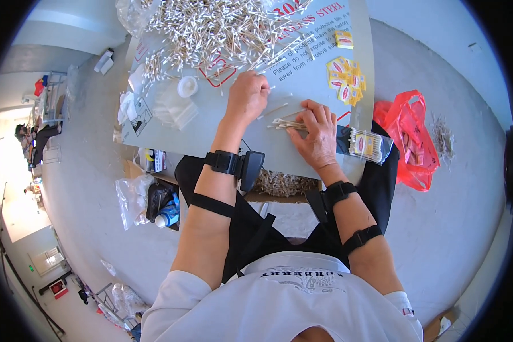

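pinching single cotton swab [266,89] at near edge of big swab pile [222,28], left hand [246,97] closed on it, far side of grey table [211,137]. right hand [316,134] just right, fingers curled, pressing small swab bundle [285,123] flat. packed swab bag [366,144] right of it. yellow labels [346,80] beyond. red plastic bag [410,139] on floor, far right.

Bare tabletop [211,128] left of hands; swab heap [211,28] blocks far side, yellow packets [345,77] right.
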### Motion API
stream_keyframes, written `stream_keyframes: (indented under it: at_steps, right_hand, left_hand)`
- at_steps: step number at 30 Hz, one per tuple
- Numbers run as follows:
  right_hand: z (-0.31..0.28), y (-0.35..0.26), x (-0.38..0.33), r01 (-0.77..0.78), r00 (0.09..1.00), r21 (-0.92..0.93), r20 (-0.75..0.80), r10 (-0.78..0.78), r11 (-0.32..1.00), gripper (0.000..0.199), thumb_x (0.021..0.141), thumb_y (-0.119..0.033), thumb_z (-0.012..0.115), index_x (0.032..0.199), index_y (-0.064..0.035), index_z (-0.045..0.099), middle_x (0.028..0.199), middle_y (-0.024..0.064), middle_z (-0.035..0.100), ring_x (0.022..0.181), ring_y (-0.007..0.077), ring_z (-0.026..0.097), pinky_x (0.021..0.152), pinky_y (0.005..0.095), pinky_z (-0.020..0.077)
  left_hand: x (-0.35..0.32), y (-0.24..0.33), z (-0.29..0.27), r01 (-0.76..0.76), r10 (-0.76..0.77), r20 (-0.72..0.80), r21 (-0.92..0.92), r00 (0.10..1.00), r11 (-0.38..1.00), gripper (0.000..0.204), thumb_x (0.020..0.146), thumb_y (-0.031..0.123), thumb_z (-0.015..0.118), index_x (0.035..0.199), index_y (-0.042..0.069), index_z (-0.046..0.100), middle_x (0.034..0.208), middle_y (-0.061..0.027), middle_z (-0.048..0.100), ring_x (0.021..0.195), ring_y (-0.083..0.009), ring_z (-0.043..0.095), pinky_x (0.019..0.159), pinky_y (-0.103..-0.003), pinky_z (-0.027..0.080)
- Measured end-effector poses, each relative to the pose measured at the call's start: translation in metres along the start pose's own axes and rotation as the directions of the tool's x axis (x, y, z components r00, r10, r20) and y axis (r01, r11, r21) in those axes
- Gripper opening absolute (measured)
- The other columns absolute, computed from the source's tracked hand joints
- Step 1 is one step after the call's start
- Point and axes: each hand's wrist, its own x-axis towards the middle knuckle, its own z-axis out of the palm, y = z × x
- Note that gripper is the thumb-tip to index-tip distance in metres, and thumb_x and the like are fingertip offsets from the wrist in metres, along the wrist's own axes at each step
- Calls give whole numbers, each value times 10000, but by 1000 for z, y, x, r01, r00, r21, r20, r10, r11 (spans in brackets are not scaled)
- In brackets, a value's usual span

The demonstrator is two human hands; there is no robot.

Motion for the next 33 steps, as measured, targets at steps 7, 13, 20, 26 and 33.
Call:
stream_keyframes:
  at_steps: [7,13,20,26,33]
  right_hand:
    - [1,0,-1,18,1000,-1,-9,-18,1000,289,646,-151,764,865,-77,590,1141,74,568,1062,288,523,890,427,383]
    - [-3,0,0,9,1000,12,17,-10,1000,282,637,-125,756,863,-67,598,1145,84,573,1058,296,527,896,420,403]
    - [-3,10,-10,-98,979,329,-135,149,939,259,666,11,676,912,-14,601,1181,146,574,1076,345,552,913,396,484]
    - [-4,8,-22,-264,911,657,-70,406,706,229,809,24,642,1037,21,611,1253,133,574,1171,247,544,967,345,460]
    - [1,8,-30,-203,849,775,-166,502,599,299,1029,-176,492,1224,27,594,1392,130,520,1258,202,484,1068,317,372]
  left_hand:
    - [-8,7,12,-42,41,-70,-12,997,999,76,775,58,689,807,63,620,827,-103,604,870,-329,585,757,-445,483]
    - [-41,25,20,-74,72,-112,-19,991,997,168,789,66,675,954,54,642,1036,-129,594,1029,-345,552,847,-450,459]
    - [-80,47,35,0,24,-80,298,997,955,678,910,355,613,1443,9,377,1539,-174,315,1431,-325,289,1132,-521,255]
    - [-58,33,35,26,-11,-50,315,999,949,761,923,481,561,1493,39,316,1583,-160,249,1474,-303,216,1186,-522,134]
    - [-76,48,44,-182,155,120,270,981,945,748,937,498,536,1522,107,280,1593,-131,233,1477,-286,212,1193,-510,132]
